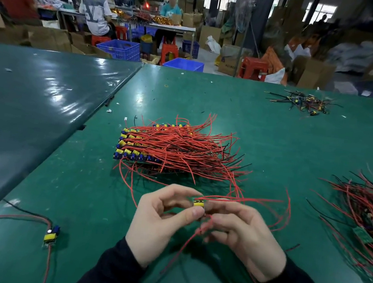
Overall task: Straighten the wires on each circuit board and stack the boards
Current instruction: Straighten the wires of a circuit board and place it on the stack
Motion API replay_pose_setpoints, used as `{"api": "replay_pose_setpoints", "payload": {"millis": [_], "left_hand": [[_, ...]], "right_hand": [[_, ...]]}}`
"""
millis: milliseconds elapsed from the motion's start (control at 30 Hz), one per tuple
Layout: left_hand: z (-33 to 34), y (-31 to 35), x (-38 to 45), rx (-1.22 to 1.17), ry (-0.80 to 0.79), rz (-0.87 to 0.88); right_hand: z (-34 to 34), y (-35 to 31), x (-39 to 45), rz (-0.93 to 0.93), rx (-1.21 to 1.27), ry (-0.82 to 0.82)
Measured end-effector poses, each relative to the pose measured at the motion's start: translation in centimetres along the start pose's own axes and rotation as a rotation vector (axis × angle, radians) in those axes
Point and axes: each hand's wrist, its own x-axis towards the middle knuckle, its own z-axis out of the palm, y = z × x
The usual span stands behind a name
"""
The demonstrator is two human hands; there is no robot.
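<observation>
Boards first, biggest heap down: the stacked pile (pixel 156 152) sits mid-table just beyond my hands, its red wires fanned to the right, some trailing toward me. The unsorted heap (pixel 362 217) lies at the right edge, well apart. One stray board (pixel 51 235) rests near left. The board in work (pixel 198 204) is pinched in my left hand (pixel 160 222), thumb on its near face; my right hand (pixel 246 239) curls round its red leads (pixel 201 229) just below it.

I judge the main risk is snagging: its long leads (pixel 255 200) cross the pile's trailing wires, so pulling hard could drag the stack askew. Bending sharply at the solder joint could also break a lead off.
</observation>
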Motion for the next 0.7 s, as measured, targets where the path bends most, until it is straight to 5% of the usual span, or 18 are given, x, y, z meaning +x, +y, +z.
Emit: {"api": "replay_pose_setpoints", "payload": {"millis": [300,700], "left_hand": [[0.35,-0.45,-0.53,0.32,0.039,0.166],[0.05,-0.36,-0.57,0.766,-0.19,0.433]], "right_hand": [[0.52,0.24,-0.17,0.098,0.017,0.063],[0.06,1.06,-0.5,0.0,-0.478,0.218]]}}
